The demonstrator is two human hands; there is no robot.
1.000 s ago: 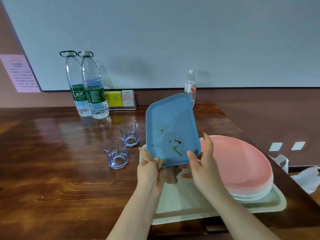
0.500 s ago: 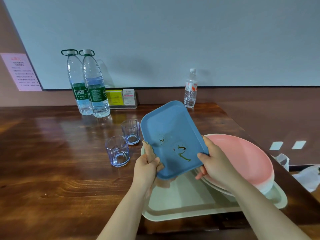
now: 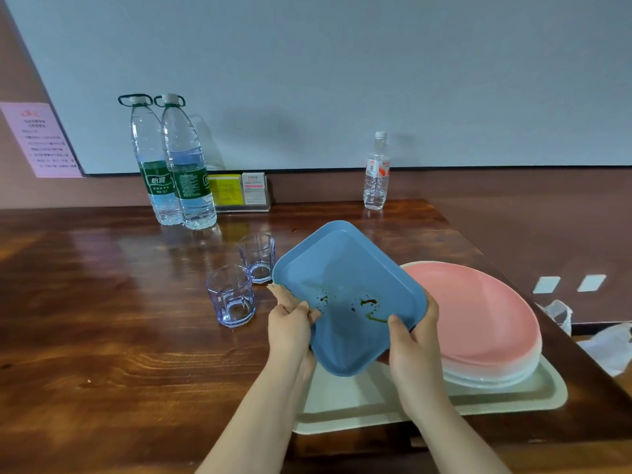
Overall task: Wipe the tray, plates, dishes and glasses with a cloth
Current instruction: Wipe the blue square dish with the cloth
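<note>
One wooden table (image 3: 102, 336), dark brown with a glossy, grained top, is carrying everything here. On its right part one pale cream tray (image 3: 496, 401) is lying flat; it is rectangular with rounded corners and a low raised rim. One stack of round pink plates (image 3: 485, 323) is sitting on the right side of this tray; the top plate is smooth and matte, and I cannot tell how many plates are under it. One blue dish (image 3: 342, 285), rectangular with rounded corners and a shallow rim, is being held tilted above the tray's left part, and dark spots and a greenish smear are showing on its inner surface. The left hand (image 3: 290, 333) is gripping the dish's left edge together with one beige cloth (image 3: 282, 294), whose rough end is sticking out above the fingers. The right hand (image 3: 415, 350) is gripping the dish's right edge, thumb on the inside and fingers curled behind. Two big clear plastic water bottles (image 3: 174, 172) with green labels are standing side by side at the back, touching each other. One small clear bottle (image 3: 376, 172) is standing well apart, at the back right. Two faceted bluish glasses (image 3: 232, 295) are standing upright left of the dish, near each other.
</note>
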